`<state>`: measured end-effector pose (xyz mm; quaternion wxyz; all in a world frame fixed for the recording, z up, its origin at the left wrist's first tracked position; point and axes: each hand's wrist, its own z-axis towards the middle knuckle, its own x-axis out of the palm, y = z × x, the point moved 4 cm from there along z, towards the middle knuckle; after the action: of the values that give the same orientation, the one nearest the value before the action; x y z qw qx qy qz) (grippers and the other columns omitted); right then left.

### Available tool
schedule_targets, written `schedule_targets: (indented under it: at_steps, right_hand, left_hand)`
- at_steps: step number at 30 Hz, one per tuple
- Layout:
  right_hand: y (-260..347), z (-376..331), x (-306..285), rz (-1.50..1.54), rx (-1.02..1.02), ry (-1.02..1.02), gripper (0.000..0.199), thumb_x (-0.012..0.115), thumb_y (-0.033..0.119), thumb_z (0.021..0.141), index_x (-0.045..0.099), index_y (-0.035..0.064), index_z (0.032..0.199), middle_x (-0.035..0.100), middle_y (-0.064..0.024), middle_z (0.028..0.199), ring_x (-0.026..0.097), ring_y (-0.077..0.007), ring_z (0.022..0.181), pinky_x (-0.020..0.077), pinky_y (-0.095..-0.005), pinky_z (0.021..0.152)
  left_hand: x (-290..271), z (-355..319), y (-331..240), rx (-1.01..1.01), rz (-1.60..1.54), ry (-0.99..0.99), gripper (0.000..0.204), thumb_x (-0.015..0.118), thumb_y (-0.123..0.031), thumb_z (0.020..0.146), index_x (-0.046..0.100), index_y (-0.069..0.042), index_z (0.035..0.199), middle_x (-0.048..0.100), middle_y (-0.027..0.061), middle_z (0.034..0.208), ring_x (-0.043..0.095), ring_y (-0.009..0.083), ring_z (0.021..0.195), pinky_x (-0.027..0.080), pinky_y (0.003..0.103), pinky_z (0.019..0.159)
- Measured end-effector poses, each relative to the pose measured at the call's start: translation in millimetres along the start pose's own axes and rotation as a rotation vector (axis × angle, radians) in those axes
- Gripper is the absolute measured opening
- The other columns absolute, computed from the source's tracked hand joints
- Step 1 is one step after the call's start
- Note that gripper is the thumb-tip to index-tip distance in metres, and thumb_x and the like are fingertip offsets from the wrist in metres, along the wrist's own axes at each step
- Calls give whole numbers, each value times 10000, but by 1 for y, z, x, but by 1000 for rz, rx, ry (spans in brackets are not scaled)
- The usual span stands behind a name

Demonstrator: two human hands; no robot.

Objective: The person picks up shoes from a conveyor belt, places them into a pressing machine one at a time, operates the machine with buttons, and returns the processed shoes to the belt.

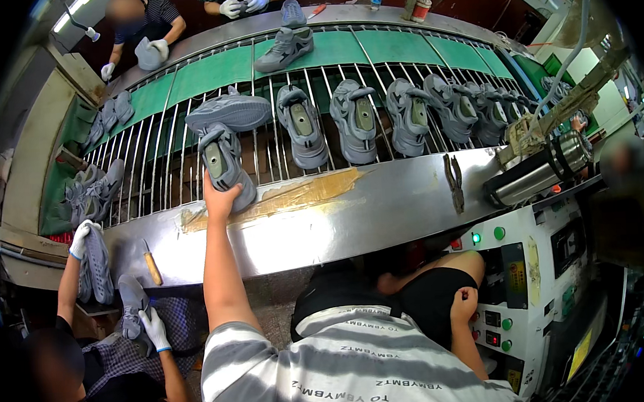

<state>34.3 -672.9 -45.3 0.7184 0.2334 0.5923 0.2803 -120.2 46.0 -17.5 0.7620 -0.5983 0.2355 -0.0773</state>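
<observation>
My left hand [223, 197] reaches out over the metal edge of the rack and is closed round the heel of a grey sneaker [221, 152]. That sneaker's toe points away from me, against another grey shoe [228, 113] lying on its side. To the right, several more grey sneakers stand in a row on the rods, the nearest one being a grey sneaker [301, 125] with its opening facing up. My right hand [464, 306] is curled near my thigh, beside the machine's control panel [505, 293]. Whatever its fingers may hold is hidden.
Pliers [454, 183] and a steel thermos [535, 169] lie on the metal ledge [323, 226]; a wooden-handled tool [152, 264] is at its left. Behind the rods runs a green belt [336, 49] carrying a sneaker [285, 50]. Gloved co-workers handle shoes at lower left and far side.
</observation>
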Motion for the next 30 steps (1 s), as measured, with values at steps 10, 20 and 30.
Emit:
schedule_targets:
  at_steps: [10,20,30]
  right_hand:
    - [2,-7,5,-57,11,-30,35,568,-2,745,540,15,736,478,-82,769,485,-216,673,415,-302,636]
    - [25,11,16,-251,-42,28,88,601,34,757,520,20,727,486,-91,756,510,-250,676,433,-351,634]
    - [177,28,142,220,-312,415,100,609,-23,692,599,44,766,550,-97,728,574,-224,620,482,-320,587]
  left_hand:
    - [-2,2,19,2,0,117,936,820,-119,570,386,-2,1391,580,157,1220,573,239,1106,442,339,963]
    - [45,53,6,90,143,176,989,846,-178,583,347,-45,1426,554,170,1281,547,249,1167,419,349,989]
    - [6,145,55,-254,299,799,980,772,-102,660,245,-46,1484,409,173,1448,440,305,1309,366,392,1083]
